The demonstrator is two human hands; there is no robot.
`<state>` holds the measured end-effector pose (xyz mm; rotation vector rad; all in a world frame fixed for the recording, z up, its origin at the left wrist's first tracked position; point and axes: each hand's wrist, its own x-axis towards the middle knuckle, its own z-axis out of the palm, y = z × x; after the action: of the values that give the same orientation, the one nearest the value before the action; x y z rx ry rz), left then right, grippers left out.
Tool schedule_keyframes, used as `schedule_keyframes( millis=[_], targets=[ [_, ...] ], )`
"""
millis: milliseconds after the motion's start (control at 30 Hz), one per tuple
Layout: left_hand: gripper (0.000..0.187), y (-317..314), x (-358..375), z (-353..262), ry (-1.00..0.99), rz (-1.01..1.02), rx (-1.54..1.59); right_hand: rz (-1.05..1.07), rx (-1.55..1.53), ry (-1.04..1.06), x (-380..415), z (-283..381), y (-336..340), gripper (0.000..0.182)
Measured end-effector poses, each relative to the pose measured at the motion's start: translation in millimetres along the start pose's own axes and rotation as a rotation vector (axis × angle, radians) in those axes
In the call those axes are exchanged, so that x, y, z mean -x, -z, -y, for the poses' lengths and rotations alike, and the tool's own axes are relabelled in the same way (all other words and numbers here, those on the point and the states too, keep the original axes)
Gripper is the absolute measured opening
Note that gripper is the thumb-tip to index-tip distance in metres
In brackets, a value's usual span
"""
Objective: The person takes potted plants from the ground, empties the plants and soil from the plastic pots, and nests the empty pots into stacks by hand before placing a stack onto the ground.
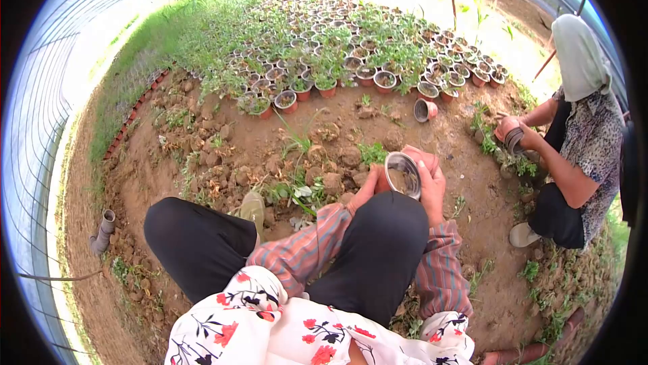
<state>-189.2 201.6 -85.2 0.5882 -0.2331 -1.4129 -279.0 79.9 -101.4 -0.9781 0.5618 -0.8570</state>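
Note:
Just past my right knee, both my hands are closed on reddish-brown plastic plant pots. My left hand (365,188) grips the left side of a plant pot (403,177) whose pale rim and dark inside face me. At the right of that same pot is my right hand (433,188), its fingers also around a second reddish pot (422,158) lying just behind. How far the two pots touch is hard to make out. Clods of soil (332,183) and green weeds (371,154) lie on the ground beyond my left hand.
Many potted plants (327,84) stand in rows ahead. One pot (424,110) lies tipped over on the soil. At right a co-worker (582,128) crouches, holding pots (511,135). A stack of pots (103,230) is at far left, another (540,351) at lower right.

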Motion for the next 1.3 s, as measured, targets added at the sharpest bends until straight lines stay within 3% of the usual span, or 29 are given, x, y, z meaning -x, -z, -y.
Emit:
schedule_keyframes(
  millis=[100, 167, 300, 433, 500, 567, 633, 833, 900, 933, 1167, 1200, 1300],
  targets=[
    [0.062, 10.4, 5.9, -22.4, -0.096, 0.03, 0.008, 0.035, 0.017, -0.048, -2.1, 18.9, -11.2, 0.022],
    [0.062, 44.0, 11.1, -43.7, 0.069, -0.033, -0.377, 0.007, 0.199, 0.031, -6.8, 23.9, -14.7, 0.022],
    [0.056, 85.4, 27.6, -80.0, -0.497, -0.111, -0.992, 0.122, 0.251, 0.025, -11.7, 45.2, -40.2, 0.021],
    [0.048, 124.4, 45.2, -123.4, -0.48, -0.227, -1.109, 0.277, 0.321, 0.004, -27.7, 71.1, -71.2, 0.024],
    [0.041, 124.6, 58.6, -132.7, -0.438, -0.582, -1.56, 0.312, 0.35, -0.006, -28.4, 83.6, -94.2, 0.025],
    [0.038, 138.6, 60.1, -137.8, -0.426, -0.657, -1.591, 0.365, 0.48, -0.009, -29.7, 88.7, -113.4, 0.025],
    [0.038, 158.4, 61.4, -140.2, -0.561, -0.601, -1.712, 0.401, 0.506, -0.029, -32.4, 81.7, -124.7, 0.024],
    [0.033, 219.0, 59.3, -132.4, -0.528, -0.736, -1.803, 0.537, 0.493, -0.25, -69.0, 22.5, -145.6, 0.025],
    [0.033, 236.6, 62.4, -128.2, -0.491, -0.714, -1.911, 0.524, 0.487, -0.28, -85.8, -7.6, -143.6, 0.024],
    [0.032, 246.4, 64.1, -128.1, -0.566, -0.574, -1.992, 0.517, 0.426, -0.334, -91.2, -22.5, -144.5, 0.024],
    [0.028, 288.4, 50.7, -122.4, -0.508, -0.782, -1.785, 0.444, 0.21, -0.576, -104.8, -100.6, -123.1, 0.028],
    [0.031, 287.6, 49.7, -126.8, -0.335, -0.758, -1.712, 0.404, 0.191, -0.59, -107.2, -111.3, -118.1, 0.028],
    [0.034, 286.6, 49.6, -131.8, -0.207, -0.608, -1.875, 0.334, 0.171, -0.624, -108.7, -123.5, -108.3, 0.028]
  ],
)
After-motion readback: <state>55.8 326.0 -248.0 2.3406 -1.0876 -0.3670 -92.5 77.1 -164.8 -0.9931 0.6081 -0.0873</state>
